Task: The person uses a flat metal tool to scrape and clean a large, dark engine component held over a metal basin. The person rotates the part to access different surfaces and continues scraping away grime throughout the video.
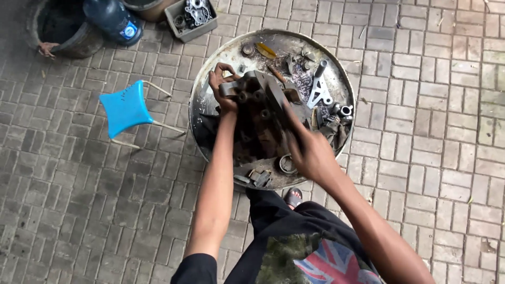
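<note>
Gripped both sides: left hand clamped on top edge of dark engine casting, right hand closed on lower right flank. Casting sits in round metal tray. Bolts, silver bracket already loose alongside; casting itself undismantled, judging by looks.

Beside the silver-grey round tray – a bright blue stool; inside it, a dark, rusty-brown engine block – grey brick paving around.
</note>
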